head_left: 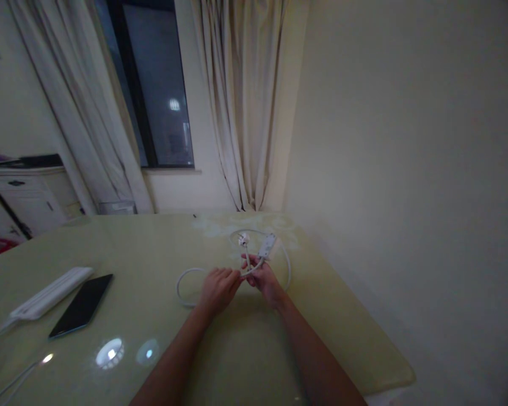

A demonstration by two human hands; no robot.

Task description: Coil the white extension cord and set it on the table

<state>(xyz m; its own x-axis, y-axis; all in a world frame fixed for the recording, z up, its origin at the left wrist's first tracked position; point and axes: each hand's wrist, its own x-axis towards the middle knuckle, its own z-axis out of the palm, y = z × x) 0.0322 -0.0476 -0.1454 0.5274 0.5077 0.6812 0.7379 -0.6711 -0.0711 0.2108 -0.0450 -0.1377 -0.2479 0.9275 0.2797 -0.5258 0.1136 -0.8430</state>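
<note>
Both my hands meet over a white cable (185, 277) on the glossy yellow-green table (161, 316). My left hand (218, 288) is closed, pinching the cable where the loop on the left comes in. My right hand (263, 277) is closed around the cable strands just beside it. A white plug (243, 240) sticks up above my fingers. A small white power strip (267, 246) lies just beyond my right hand, with the cable curving round it to the right.
A black phone (82, 305) lies flat at the left, next to a longer white power strip (51, 293) with its own cord. A wall runs close along the table's right edge. Curtains and a dark window stand behind the table; a white cabinet is at far left.
</note>
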